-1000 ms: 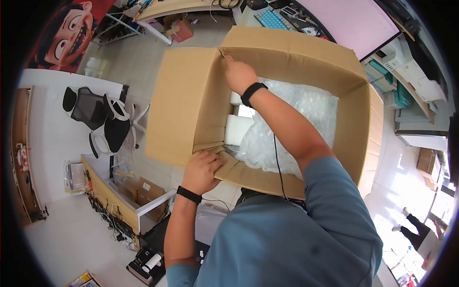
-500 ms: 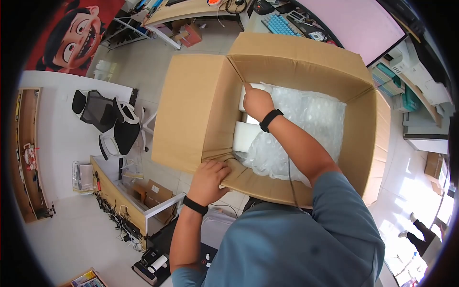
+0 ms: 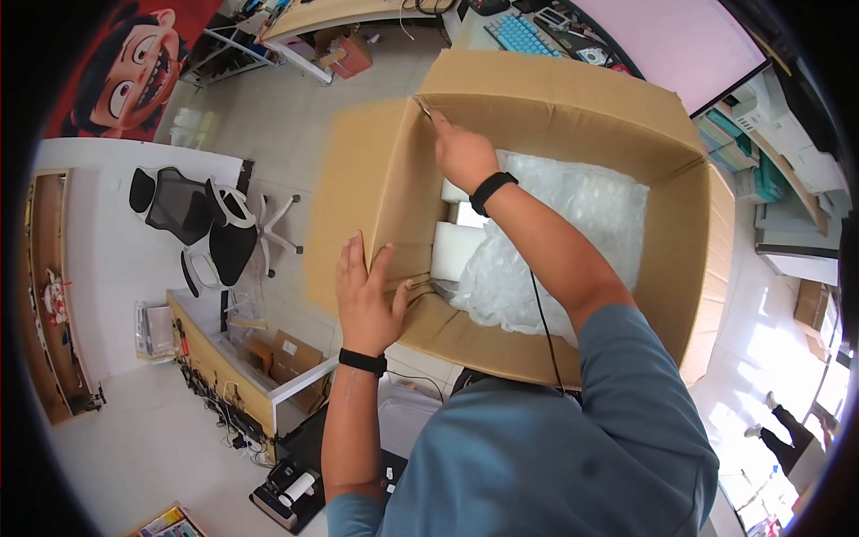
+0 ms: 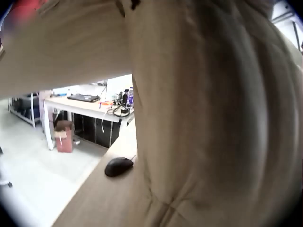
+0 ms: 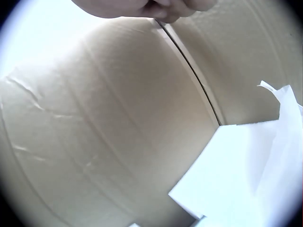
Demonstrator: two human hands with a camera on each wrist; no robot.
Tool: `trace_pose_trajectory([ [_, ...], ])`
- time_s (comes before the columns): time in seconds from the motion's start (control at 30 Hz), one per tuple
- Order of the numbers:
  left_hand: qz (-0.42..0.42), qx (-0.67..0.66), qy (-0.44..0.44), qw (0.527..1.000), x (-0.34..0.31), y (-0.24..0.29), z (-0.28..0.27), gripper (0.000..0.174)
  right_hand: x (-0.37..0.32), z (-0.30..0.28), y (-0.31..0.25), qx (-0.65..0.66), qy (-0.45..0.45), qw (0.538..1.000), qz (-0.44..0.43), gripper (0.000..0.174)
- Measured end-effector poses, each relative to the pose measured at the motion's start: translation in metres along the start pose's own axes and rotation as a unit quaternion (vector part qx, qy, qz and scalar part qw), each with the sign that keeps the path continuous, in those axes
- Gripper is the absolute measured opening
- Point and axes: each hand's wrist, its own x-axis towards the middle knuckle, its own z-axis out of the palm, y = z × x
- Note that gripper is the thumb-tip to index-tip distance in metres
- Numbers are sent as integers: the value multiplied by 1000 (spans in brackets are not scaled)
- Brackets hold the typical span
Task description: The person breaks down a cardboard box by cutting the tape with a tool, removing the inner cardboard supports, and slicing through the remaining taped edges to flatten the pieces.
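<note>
In the head view a large open cardboard box (image 3: pixel 546 358) holds bubble wrap (image 3: pixel 582 210) and white foam pieces (image 3: pixel 456 251). My left hand (image 3: pixel 369 295) rests with spread fingers at the box's left rim, beside its blurred left flap (image 3: pixel 344 188). The right hand (image 3: pixel 470 161) reaches across to the far left inside corner, index finger extended and the others curled; whether it holds something small is unclear. In the right wrist view that hand (image 5: pixel 147 7) is at the top, above a dark line down the corner, with white foam (image 5: pixel 227 165) below.
A monitor (image 3: pixel 671 45) and blue keyboard (image 3: pixel 523 36) stand beyond the box. To the left are an office chair (image 3: pixel 192 215) and a wooden-edged desk (image 3: pixel 215 358). A black cable (image 3: pixel 543 322) hangs over the near rim. The left wrist view shows a mouse (image 4: pixel 118 167).
The right hand went down the corner, then back up to its top. My left hand has shifted from curling over the near left rim to lying spread on the left side; the flap is blurred.
</note>
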Motion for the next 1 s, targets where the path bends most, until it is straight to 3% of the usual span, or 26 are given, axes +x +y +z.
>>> trace_pose_trajectory([
  [0.13, -16, -28, 5, 999, 0, 0, 1, 55, 0, 0, -3, -18, -33, 999, 27, 36],
  [0.5, -13, -37, 13, 999, -1, -4, 4, 54, -4, 16, 2, -31, 29, 999, -3, 39],
  [1.0, -7, -52, 9, 999, -1, -6, 5, 53, -6, 23, 5, -25, 28, 999, 1, 40],
])
